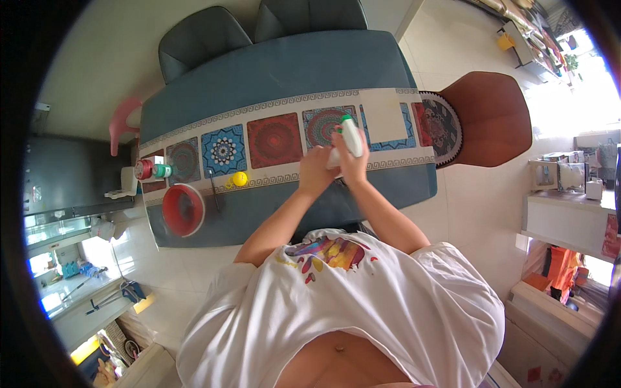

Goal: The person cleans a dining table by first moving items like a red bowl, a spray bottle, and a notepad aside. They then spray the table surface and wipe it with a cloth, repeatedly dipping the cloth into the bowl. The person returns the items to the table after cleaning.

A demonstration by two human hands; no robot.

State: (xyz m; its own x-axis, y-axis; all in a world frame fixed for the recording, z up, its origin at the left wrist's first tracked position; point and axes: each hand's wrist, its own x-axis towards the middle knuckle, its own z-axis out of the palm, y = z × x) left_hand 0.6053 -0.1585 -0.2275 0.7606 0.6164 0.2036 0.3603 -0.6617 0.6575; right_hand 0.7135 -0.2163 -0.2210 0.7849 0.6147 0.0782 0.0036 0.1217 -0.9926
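A white spray bottle (353,138) with a green nozzle tip is held tilted over the patterned table runner (286,110). My right hand (355,162) wraps around it near the trigger head. Against its lower part, my left hand (316,166) is closed, with a bit of white showing between the two hands. Fingers and palms hide much of the bottle's body. Just beyond the bottle, to the right, a plain cream sheet (384,117) lies on the runner.
On the table (271,63), leftward, are a red bowl (171,209), a dark pen-like stick (214,191), a yellow ball (240,179), a green-lidded container (161,170) and a red-lidded jar (143,169). A brown chair (495,119) stands at the right end; grey chairs (206,41) line the far side.
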